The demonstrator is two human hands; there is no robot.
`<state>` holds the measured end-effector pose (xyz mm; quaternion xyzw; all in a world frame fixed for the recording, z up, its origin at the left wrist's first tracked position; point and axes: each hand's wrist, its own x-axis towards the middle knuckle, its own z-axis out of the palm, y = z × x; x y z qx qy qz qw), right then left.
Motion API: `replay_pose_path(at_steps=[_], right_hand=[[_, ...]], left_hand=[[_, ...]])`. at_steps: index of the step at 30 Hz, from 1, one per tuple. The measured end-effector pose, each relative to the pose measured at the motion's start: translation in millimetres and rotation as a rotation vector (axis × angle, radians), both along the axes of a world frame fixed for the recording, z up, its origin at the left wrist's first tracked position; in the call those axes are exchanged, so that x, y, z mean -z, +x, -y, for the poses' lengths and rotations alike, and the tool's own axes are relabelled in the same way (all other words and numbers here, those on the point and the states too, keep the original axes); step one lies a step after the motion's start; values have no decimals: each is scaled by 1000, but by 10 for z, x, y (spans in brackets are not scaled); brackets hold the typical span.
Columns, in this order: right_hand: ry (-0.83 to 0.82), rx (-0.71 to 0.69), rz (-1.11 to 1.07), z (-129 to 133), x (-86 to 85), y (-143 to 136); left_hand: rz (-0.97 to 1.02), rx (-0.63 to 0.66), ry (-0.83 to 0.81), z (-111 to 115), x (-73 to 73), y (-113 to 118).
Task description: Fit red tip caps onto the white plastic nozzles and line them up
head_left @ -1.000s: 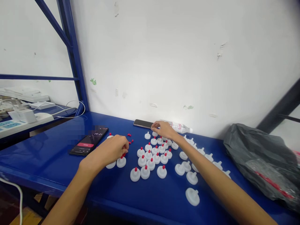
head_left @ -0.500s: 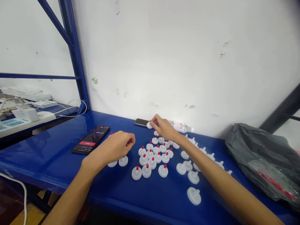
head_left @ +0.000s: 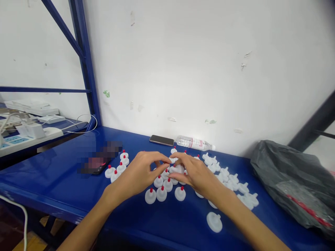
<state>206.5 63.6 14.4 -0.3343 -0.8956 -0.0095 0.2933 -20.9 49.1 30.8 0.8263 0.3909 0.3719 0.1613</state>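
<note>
Both hands meet over a group of white round plastic pieces with red tips. My right hand is closed around a white round piece, its spout side toward my left fingers. Thumb and fingertips of my left hand are pinched together at that piece; whatever lies between them is too small to make out. More red-tipped pieces sit left of my left wrist, partly covered by it. White pieces without red tips lie to the right, under and beyond my right forearm.
A dark phone, partly blurred, lies on the blue table at left. Against the wall lie a second phone and a clear bottle. A dark plastic bag occupies the right side. Power strip and cables stand far left.
My right hand has come back from near the far phone toward me, bringing the white piece. My left hand has moved right to meet it, uncovering several red-tipped pieces at left.
</note>
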Motion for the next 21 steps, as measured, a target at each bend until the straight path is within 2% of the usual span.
replay_pose_path(at_steps=[5,9,17,21], right_hand=[[-12,24,0,49,-13,9],[-54,41,-40,58,41,29],[-110,4,-57,107,22,-32],[-166,8,-131,101,48,-48]], left_hand=[[0,42,-42,0,20,44],[-6,30,-62,2,21,58],[37,48,-96,31,32,63],[33,57,-75,36,20,81]])
